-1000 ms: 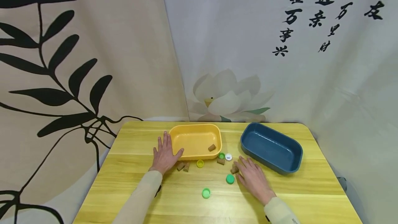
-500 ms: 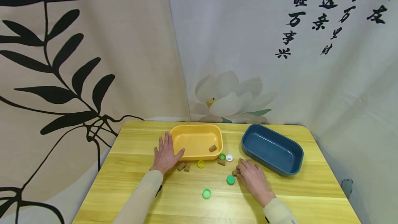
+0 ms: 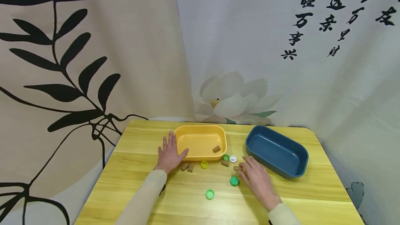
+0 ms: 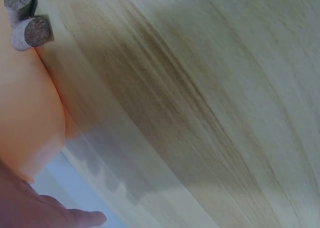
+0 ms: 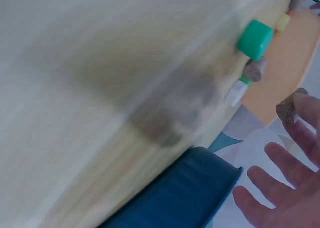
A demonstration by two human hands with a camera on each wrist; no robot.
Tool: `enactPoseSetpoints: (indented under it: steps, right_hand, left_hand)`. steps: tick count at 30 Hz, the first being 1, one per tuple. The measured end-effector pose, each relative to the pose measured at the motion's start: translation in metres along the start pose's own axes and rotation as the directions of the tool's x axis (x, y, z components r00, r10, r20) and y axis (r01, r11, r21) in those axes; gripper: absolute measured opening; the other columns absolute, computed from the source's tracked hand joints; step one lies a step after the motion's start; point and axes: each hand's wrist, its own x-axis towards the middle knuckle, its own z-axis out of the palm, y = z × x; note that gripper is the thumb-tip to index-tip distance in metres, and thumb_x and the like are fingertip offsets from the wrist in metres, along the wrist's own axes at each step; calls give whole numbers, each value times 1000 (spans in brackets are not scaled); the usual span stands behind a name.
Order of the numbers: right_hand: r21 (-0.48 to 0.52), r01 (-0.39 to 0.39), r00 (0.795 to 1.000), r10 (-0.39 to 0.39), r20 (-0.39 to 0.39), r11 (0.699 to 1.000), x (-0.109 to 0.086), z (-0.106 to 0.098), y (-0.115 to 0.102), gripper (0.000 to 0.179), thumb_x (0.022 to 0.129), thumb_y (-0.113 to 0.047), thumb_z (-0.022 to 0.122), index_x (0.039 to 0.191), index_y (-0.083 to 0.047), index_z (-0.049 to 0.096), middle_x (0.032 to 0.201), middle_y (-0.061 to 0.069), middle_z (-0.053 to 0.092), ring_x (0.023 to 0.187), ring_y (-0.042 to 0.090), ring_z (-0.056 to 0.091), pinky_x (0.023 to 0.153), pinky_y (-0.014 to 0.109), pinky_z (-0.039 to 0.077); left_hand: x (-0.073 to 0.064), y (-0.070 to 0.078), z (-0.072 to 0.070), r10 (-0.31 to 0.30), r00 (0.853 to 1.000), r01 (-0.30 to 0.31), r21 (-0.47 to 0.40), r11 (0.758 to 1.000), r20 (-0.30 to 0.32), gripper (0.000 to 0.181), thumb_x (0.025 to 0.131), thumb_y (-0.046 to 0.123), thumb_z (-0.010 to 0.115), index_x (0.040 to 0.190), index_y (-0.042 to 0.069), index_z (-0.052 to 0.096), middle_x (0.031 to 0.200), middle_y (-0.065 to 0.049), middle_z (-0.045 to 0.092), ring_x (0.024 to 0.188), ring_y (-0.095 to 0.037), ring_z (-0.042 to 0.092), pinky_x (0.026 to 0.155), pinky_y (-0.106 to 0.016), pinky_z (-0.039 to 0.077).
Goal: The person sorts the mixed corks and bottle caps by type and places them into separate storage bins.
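My right hand (image 3: 256,178) pinches a brown cork (image 3: 238,168) between thumb and index finger; the other fingers spread apart in the right wrist view. In that view the cork (image 5: 286,110) appears raised above the table. My left hand (image 3: 170,155) lies with straight fingers against the left side of the yellow tray (image 3: 193,141), its thumb at the near corner. One cork (image 3: 216,149) is inside this tray. Two more corks (image 3: 190,167) lie by the near edge, beside my left thumb. A dark green bottle cap (image 3: 234,181) sits just below the pinched cork.
A blue tray (image 3: 275,152) stands right of the yellow one, beyond my right hand. Between them lie a white cap (image 3: 233,159), a green cap (image 3: 226,157) and a cork (image 3: 225,163). A yellow cap (image 3: 204,164) and a light green cap (image 3: 210,194) are nearer me.
My right thumb and index finger have closed on the cork and lifted it off the table. The left hand stays at the yellow tray. The head view has shifted slightly.
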Motion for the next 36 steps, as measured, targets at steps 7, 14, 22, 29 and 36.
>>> enactPoseSetpoints:
  steps: [7, 14, 22, 29, 36]
  right_hand:
    - [39, -5, 1000, 6, -25, 999, 12, -7, -11, 23, 93, -24, 80, 113, -14, 73, 143, 15, 62, 136, 42, 53, 102, 64, 48]
    - [76, -4, 998, 9, -61, 997, 24, -6, -23, 21, 96, -26, 77, 113, -15, 73, 143, 16, 62, 136, 42, 52, 101, 64, 48]
    - [116, -9, 993, 23, -120, 993, 43, -2, -35, 20, 95, -23, 78, 111, -12, 73, 142, 16, 62, 135, 43, 53, 102, 66, 47]
    - [139, -33, 992, 49, -116, 990, 68, 5, -44, 22, 98, -26, 75, 113, -10, 73, 143, 16, 61, 137, 41, 52, 104, 65, 46]
    - [117, -23, 992, 37, -121, 993, 90, 17, -54, 23, 96, -27, 76, 111, -9, 74, 139, 16, 64, 134, 43, 54, 103, 63, 48]
  left_hand:
    - [2, -1, -2, -2, 1000, 2, 13, 1000, 3, 105, 99, 67, 50, 164, -3, 7, 173, -17, -4, 155, -50, 3, 111, -81, 17]
    - [-2, -3, -7, -16, 1000, 16, 10, 1000, 18, 105, 99, 69, 49, 164, 0, 4, 173, -14, -8, 156, -48, 3, 113, -80, 17]
    - [-3, -2, -6, -18, 1000, 18, 8, 1000, 21, 105, 99, 67, 51, 164, -1, 4, 173, -16, -5, 156, -48, 2, 113, -80, 17]
    - [-2, -1, -3, -12, 1000, 11, 9, 1000, 23, 106, 98, 69, 49, 164, -1, 4, 173, -16, -5, 156, -48, 2, 112, -80, 18]
    - [-1, 4, -1, -5, 1000, 5, -17, 1000, 23, 106, 98, 68, 49, 164, -2, 6, 173, -16, -5, 156, -48, 1, 112, -80, 16]
